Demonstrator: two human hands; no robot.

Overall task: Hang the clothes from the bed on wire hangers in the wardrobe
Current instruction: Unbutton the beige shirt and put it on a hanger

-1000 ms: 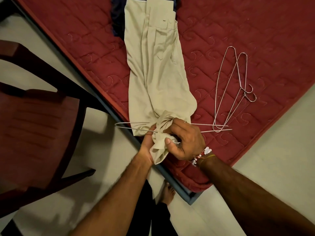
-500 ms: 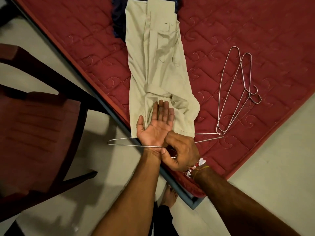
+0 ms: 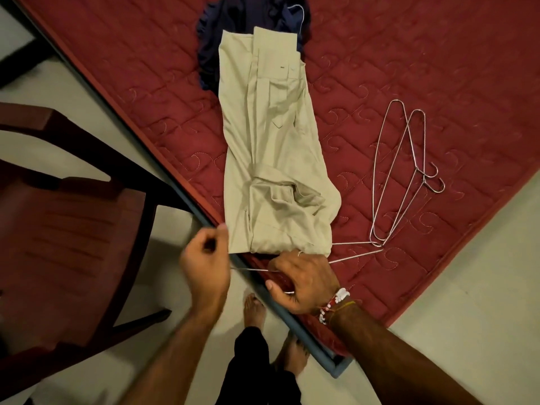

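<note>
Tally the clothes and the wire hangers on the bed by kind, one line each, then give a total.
Beige trousers: 1
Dark blue garment, partly under the trousers: 1
Loose wire hangers lying right of the trousers: 2
Wire hanger through the trousers, held by the left hand and right hand: 1
Wire curve on the blue garment, probably another hanger: 1
Total: 6

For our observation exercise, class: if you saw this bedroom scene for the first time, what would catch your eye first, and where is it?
The beige trousers stand out first, laid lengthwise on the red quilted mattress, their near end folded at the bed's edge. Just below, the left hand and right hand hold a wire hanger threaded under that fold. Two spare wire hangers lie to the right, and a dark blue garment peeks out beyond the trousers.
</note>
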